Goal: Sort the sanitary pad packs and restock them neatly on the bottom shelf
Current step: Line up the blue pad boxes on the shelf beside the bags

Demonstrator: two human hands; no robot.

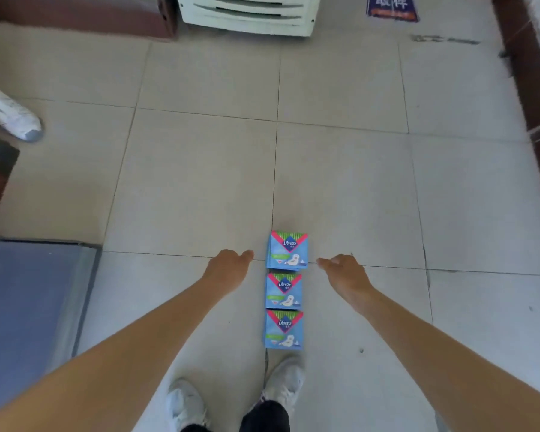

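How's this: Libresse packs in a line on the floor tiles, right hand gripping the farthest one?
Wrong on the grip: the head view shows the right hand empty beside the farthest pack, not touching it. The line on the floor tiles is right.

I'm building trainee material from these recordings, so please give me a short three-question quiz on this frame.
1. True or false: the left hand grips one of the blue pad packs.
2. Multiple choice: on the tiled floor the blue pad packs lie in A) a line running away from the person's shoes, B) a circle, C) a scattered heap.
3. Fill in: the right hand hovers beside the ___ pack of the row.

Key
1. False: it holds nothing and is apart from the packs.
2. A.
3. Farthest: the farthest pack lies between the two hands.
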